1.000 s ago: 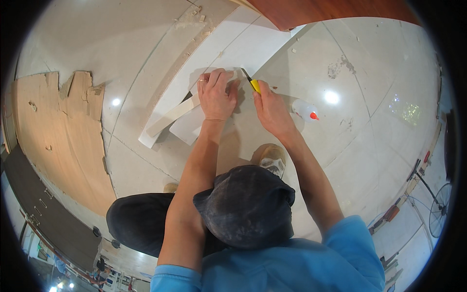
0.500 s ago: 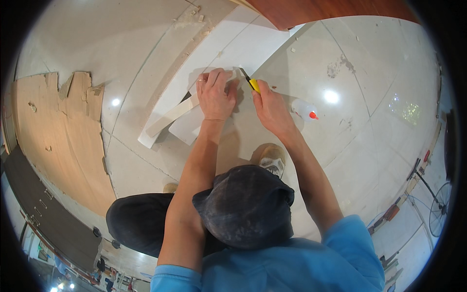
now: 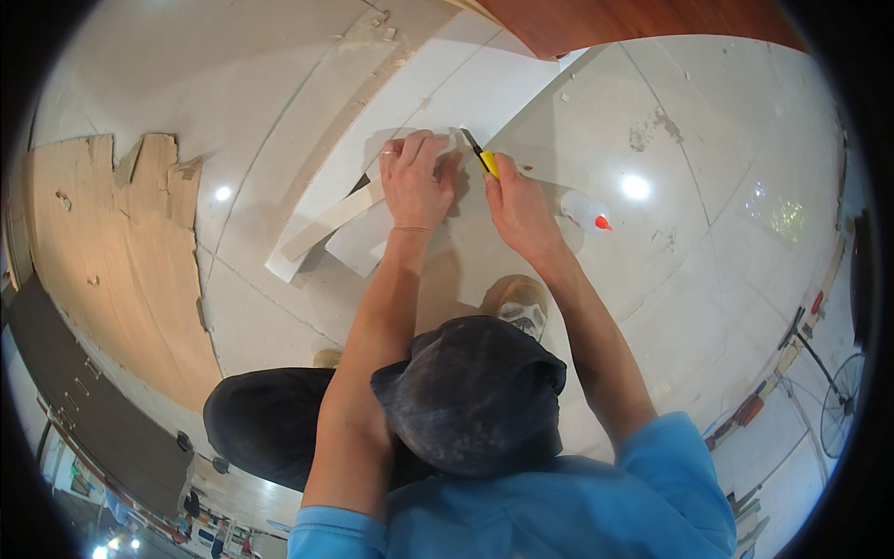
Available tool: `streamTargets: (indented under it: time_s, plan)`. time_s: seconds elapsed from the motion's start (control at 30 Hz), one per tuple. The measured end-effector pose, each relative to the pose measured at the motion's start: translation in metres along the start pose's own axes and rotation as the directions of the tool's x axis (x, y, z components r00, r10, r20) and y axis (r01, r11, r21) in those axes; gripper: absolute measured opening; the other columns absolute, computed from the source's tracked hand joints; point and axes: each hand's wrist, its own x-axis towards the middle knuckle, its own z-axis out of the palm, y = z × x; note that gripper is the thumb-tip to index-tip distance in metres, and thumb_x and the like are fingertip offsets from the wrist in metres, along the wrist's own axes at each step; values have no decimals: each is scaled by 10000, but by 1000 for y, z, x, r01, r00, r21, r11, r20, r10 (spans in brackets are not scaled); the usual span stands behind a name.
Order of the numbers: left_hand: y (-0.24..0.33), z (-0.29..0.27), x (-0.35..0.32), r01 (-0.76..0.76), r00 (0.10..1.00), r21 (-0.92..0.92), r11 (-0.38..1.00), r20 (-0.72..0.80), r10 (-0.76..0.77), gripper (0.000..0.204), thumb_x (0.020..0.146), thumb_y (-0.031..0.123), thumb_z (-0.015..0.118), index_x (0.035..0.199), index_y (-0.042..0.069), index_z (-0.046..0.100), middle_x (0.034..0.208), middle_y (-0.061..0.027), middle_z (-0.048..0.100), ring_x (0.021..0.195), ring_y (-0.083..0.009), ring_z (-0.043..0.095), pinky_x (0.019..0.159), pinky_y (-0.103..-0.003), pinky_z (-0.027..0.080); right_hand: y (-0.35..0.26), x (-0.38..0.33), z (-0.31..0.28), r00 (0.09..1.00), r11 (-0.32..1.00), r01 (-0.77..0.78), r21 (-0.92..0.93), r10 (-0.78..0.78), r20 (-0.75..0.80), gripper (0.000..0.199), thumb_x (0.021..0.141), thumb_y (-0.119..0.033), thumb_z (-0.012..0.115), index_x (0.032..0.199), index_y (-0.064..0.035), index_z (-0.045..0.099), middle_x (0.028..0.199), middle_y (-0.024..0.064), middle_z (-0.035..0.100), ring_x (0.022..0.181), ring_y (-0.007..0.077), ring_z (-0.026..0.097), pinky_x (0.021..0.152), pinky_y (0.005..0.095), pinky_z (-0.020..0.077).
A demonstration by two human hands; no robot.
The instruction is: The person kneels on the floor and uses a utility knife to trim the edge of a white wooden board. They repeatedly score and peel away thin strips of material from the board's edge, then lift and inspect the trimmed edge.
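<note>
A long white board (image 3: pixel 445 79) lies aslant on the tiled floor ahead of me. A pale flat strip (image 3: pixel 331 222) rests across its near end and runs under my left hand (image 3: pixel 416 182), whose bent fingers press and grip it near its far end. Below the strip, a smaller white panel (image 3: pixel 357 250) is partly covered by my left arm. My right hand (image 3: pixel 520 207) is closed around the yellow-and-black handle of a utility knife (image 3: pixel 488 162). Its blade points up and left, close to the left fingertips and the board's edge; whether it touches is too small to tell.
A white bottle with a red tip (image 3: pixel 585 211) lies right of my right hand. Torn brown cardboard (image 3: pixel 116 265) covers the floor at left, beside a dark panel (image 3: pixel 93 391). A reddish-brown wooden surface (image 3: pixel 643 20) juts in at the top. A wheel-like round frame (image 3: pixel 843 401) stands far right.
Almost nothing differs. The whole view has shifted very slightly; both hands keep their places, the left on the strip and the right around the utility knife.
</note>
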Motion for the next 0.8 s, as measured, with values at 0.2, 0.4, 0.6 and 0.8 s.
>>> streamTargets:
  time_s: [0.2, 0.4, 0.6, 0.8]
  plan:
    - [1, -1, 0, 8, 1000, 8, 1000, 9, -8, 288, 753, 135, 855, 1012, 138, 729, 1073, -3, 687, 1003, -302, 586, 921, -420, 464, -2, 2, -1, 1000, 1000, -10, -3, 9, -22, 306, 1058, -160, 533, 1282, 47, 513, 852, 316, 674, 810, 523, 664, 694, 576, 496]
    - [1, 0, 0, 4, 1000, 7, 1000, -1, -4, 297, 738, 110, 834, 1010, 150, 723, 1067, 8, 682, 1001, -310, 594, 917, -421, 473, 0, 2, -2, 999, 999, -33, -15, 33, 9, 311, 1056, -161, 539, 1288, 45, 512, 856, 316, 676, 817, 520, 668, 689, 574, 495]
    - [-1, 1, -1, 2, 1000, 13, 1000, -6, -2, 287, 746, 124, 838, 1010, 147, 729, 1073, 0, 686, 1008, -308, 595, 920, -421, 466, -8, 3, 1, 999, 975, -28, -220, 36, 29, 251, 1048, -146, 525, 1224, 24, 474, 829, 293, 693, 786, 507, 683, 682, 585, 524]
    - [-5, 4, -2, -32, 999, 24, 999, -5, 32, 301, 752, 136, 829, 1031, 163, 718, 1090, 8, 682, 1000, -309, 583, 930, -423, 457, -17, 4, 0, 998, 895, -4, -446, 33, 56, 163, 1032, -124, 483, 1140, -5, 454, 782, 255, 709, 743, 486, 703, 658, 600, 538]
